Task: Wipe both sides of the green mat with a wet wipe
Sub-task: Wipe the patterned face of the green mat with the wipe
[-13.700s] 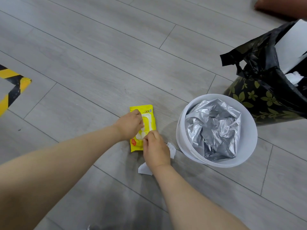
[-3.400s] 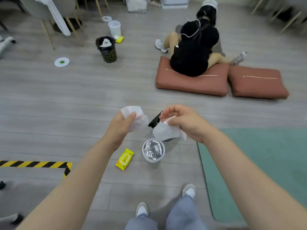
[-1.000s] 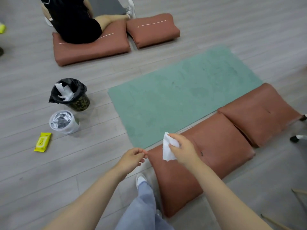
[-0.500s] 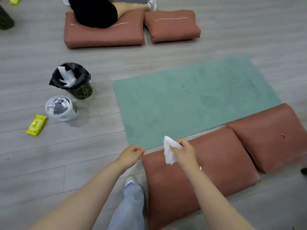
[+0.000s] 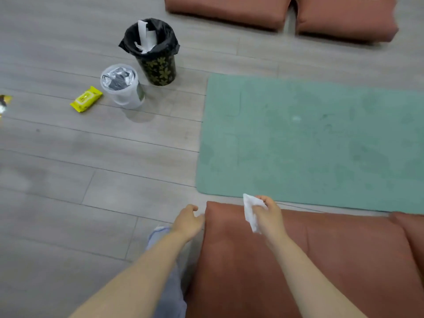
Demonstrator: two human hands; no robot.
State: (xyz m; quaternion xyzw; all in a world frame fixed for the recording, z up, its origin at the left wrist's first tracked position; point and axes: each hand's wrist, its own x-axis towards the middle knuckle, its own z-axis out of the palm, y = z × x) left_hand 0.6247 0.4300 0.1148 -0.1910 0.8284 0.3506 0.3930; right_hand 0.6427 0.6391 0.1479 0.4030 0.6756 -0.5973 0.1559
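The green mat (image 5: 309, 138) lies flat on the grey floor, filling the right middle of the view. My right hand (image 5: 268, 214) holds a white wet wipe (image 5: 250, 212) in the air just short of the mat's near edge, above a brown cushion. My left hand (image 5: 187, 222) hovers by that cushion's left corner with loosely curled fingers and nothing in it. Neither hand touches the mat.
A brown floor cushion (image 5: 298, 260) lies between me and the mat, a second (image 5: 410, 230) to its right. Two more cushions (image 5: 229, 8) lie beyond. Left of the mat stand a black-lined bin (image 5: 156, 53), a white tub (image 5: 121, 88) and a yellow wipes pack (image 5: 86, 99).
The view has dropped and come closer to the mat and cushion. My right hand still holds the wipe near the mat's near edge. My left hand's fingers have loosened.
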